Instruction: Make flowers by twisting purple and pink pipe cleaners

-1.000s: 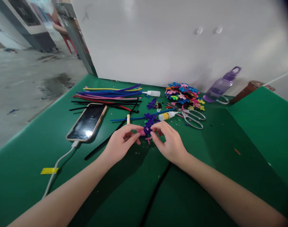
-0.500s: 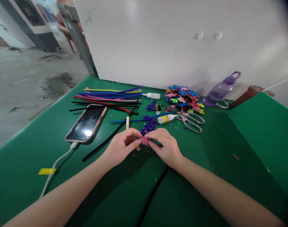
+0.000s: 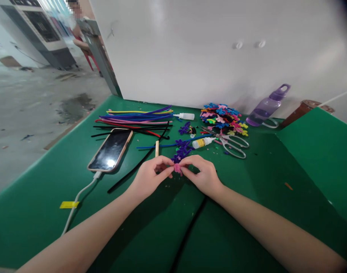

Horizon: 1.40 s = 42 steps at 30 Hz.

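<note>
Both my hands meet over the green table (image 3: pixel 247 197) and pinch a small pink pipe-cleaner piece (image 3: pixel 177 168) between their fingertips. My left hand (image 3: pixel 152 175) grips it from the left, my right hand (image 3: pixel 201 175) from the right. Just beyond the fingers lie purple pipe-cleaner flowers (image 3: pixel 182 148) and a short wooden stick (image 3: pixel 157 148).
A phone (image 3: pixel 110 149) on a white cable lies at the left. Long coloured pipe cleaners (image 3: pixel 136 116), two glue bottles (image 3: pixel 203 142) (image 3: pixel 185 116), scissors (image 3: pixel 233 144), a heap of coloured flowers (image 3: pixel 222 117) and a purple water bottle (image 3: pixel 266 106) stand behind. A raised green ledge (image 3: pixel 318 151) is at the right.
The pink piece has been drawn closer between both hands' fingertips and away from the purple flowers. The camera view shifted slightly.
</note>
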### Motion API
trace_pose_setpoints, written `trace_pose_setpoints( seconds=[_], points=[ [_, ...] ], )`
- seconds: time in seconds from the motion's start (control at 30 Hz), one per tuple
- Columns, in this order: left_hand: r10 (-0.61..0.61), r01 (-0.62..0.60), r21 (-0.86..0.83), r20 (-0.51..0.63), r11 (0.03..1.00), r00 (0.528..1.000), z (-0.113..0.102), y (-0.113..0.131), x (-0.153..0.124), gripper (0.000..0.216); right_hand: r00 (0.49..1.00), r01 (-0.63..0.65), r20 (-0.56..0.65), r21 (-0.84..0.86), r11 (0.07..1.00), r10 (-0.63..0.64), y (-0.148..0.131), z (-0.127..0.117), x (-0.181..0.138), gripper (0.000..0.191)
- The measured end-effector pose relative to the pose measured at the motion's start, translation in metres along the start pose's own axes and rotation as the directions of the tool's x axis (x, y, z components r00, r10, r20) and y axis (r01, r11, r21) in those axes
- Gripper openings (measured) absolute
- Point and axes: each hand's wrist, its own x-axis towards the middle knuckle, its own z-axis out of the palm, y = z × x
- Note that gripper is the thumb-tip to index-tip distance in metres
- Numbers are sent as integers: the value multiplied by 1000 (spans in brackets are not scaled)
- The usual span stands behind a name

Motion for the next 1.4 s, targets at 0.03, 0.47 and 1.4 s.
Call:
trace_pose_setpoints(
  seconds=[0.03,0.47,1.4],
  points=[
    [-2,2,2,5,1000,1000,0,0,0,20,1000,-4,-5,0,1000,4,0,0,0,9],
    [78,-78,3,16,997,997,-2,2,-1,18,1000,-23,3,12,1000,23,-2,2,0,9],
    [79,-81,22,75,997,994,-1,-2,4,16,987,-72,154,108,992,54,-7,-2,5,13]
  ],
)
